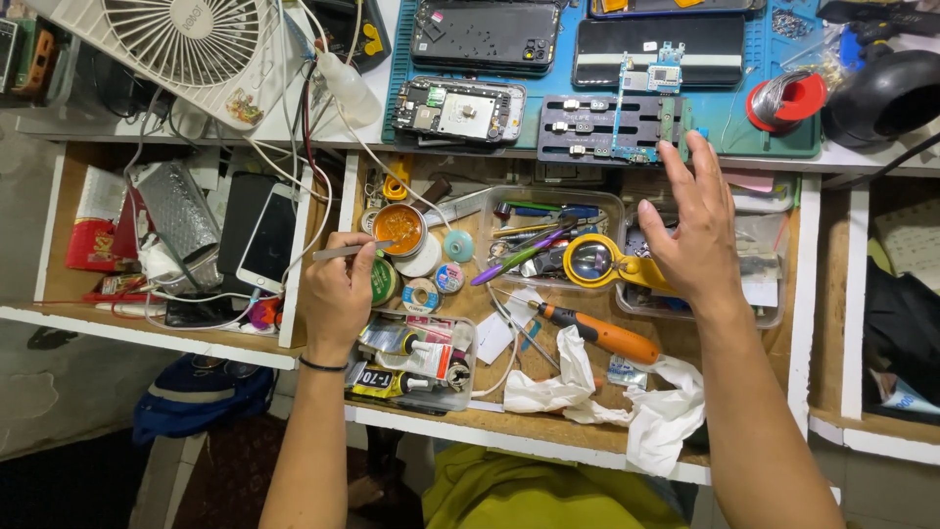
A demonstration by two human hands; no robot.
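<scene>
Two bare hands work over a crowded open wooden drawer (578, 416) beneath a white bench top. The left hand (338, 289) is clenched around a thin silver pair of tweezers (345, 251), whose tip points right toward a small round tin of amber soldering paste (399, 227) just beside it; small rolls of tape (421, 294) lie close under the knuckles, and a clear plastic tray of black-and-yellow glue tubes (416, 362) sits just below the wrist, near the drawer's front edge. The right hand (690, 235) is released, fingers spread and slightly raised, holding nothing; its fingertips reach the bench edge beside a dark metal circuit-board holder (612, 127) that rests on a blue-green work mat (774, 137). Under the right palm lies a yellow-framed round magnifying glass (590, 260), propped against a clear plastic box of pens and tools (548, 230). An orange-handled screwdriver (592, 331) lies aslant between the two forearms, touching crumpled white tissue (607, 392) that spills over the drawer's front edge. The only bare wood shows in a narrow strip in the middle of the drawer, between the glue tray and the tissue. To the left, past a white divider, a second compartment holds a white-edged smartphone (266, 240) among tangled cables. An opened phone with its board exposed (458, 108) sits on the mat near the bench edge, well apart from both hands.
</scene>
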